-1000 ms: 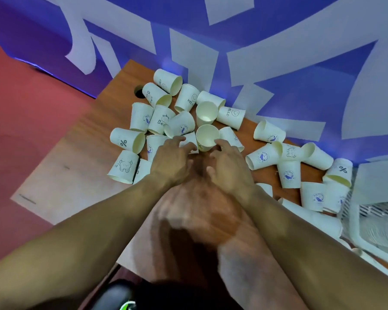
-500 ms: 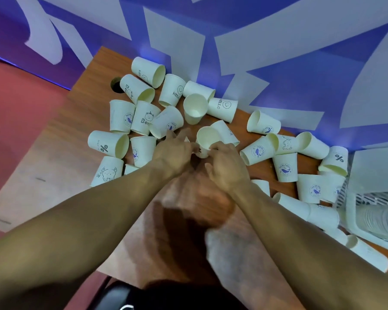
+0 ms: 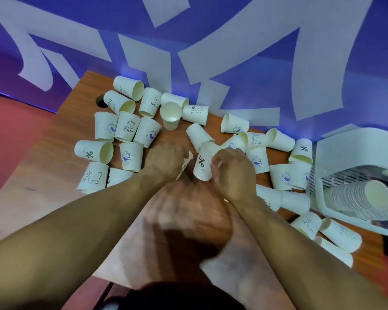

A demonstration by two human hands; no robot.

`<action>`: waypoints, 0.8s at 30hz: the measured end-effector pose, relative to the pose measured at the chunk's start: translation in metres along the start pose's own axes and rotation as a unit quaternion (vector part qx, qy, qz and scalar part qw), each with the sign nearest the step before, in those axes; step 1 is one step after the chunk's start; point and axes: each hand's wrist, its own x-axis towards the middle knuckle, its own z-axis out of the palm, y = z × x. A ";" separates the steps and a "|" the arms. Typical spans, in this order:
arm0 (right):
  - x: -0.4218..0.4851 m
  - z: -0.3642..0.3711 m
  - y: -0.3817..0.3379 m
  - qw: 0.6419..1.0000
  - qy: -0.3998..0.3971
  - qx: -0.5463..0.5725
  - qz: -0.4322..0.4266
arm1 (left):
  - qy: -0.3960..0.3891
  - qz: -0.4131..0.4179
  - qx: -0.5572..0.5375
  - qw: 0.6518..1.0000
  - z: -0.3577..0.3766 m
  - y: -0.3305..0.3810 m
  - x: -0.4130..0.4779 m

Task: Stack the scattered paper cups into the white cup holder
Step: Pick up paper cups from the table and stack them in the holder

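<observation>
Nearest, over the brown wood-grain tabletop (image 3: 43,175): two bare forearms reaching in side by side. On the right hand (image 3: 232,175), grip clamped on a white paper cup with a black percent sign (image 3: 202,165). Fingers curled round its right side, rim pointing away, cup sitting just left of the knuckles. On the left hand (image 3: 165,163), grip curled over a second white paper cup (image 3: 186,163), only a sliver poking out past the fingertips. Touching the percent cup or just shy of it, hard to tell. All around, scattered white paper cups (image 3: 130,156), some on their sides, some upended. Off right, the white slotted plastic cup holder (image 3: 354,153), with a nested stack of cups (image 3: 356,199) lying in it. Farthest back, a blue wall with pale shapes (image 3: 233,52).
</observation>
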 end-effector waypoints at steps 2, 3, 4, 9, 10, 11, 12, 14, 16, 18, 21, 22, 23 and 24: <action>-0.009 -0.014 0.000 1.000 0.025 -0.006 0.005 | 0.053 0.016 -0.022 0.998 -0.011 0.013 -0.008; -0.013 -0.020 0.002 0.999 0.037 -0.007 0.011 | 0.086 0.024 -0.018 0.996 -0.018 0.021 -0.014; -0.019 -0.027 0.003 0.999 0.048 -0.006 0.015 | 0.121 0.035 -0.007 0.992 -0.022 0.030 -0.020; -0.050 -0.066 0.027 0.993 0.113 -0.001 -0.024 | 0.218 0.058 -0.011 0.974 -0.033 0.080 -0.049; -0.057 -0.075 0.034 0.991 0.129 0.004 -0.023 | 0.229 0.068 -0.029 0.971 -0.034 0.092 -0.053; -0.065 -0.085 0.042 0.989 0.145 0.008 -0.020 | 0.240 0.079 -0.045 0.967 -0.034 0.106 -0.058; -0.073 -0.095 0.051 0.987 0.159 0.011 -0.018 | 0.253 0.088 -0.057 0.962 -0.035 0.120 -0.061; -0.089 -0.116 0.072 0.982 0.186 0.008 -0.021 | 0.282 0.098 -0.058 0.953 -0.035 0.151 -0.067; -0.105 -0.138 0.097 0.976 0.214 -0.001 -0.023 | 0.312 0.115 -0.040 0.942 -0.036 0.186 -0.071; -0.122 -0.158 0.123 0.971 0.237 -0.009 -0.010 | 0.337 0.139 -0.029 0.931 -0.036 0.224 -0.074; -0.147 -0.184 0.164 0.966 0.256 -0.021 0.009 | 0.357 0.171 -0.018 0.918 -0.030 0.277 -0.077; -0.155 -0.192 0.178 0.965 0.261 -0.025 0.015 | 0.360 0.183 -0.018 0.915 -0.026 0.294 -0.078; -0.163 -0.200 0.192 0.963 0.265 -0.030 0.023 | 0.362 0.197 -0.022 0.911 -0.022 0.311 -0.077; -0.170 -0.207 0.205 0.962 0.269 -0.035 0.030 | 0.362 0.208 -0.028 0.908 -0.018 0.326 -0.076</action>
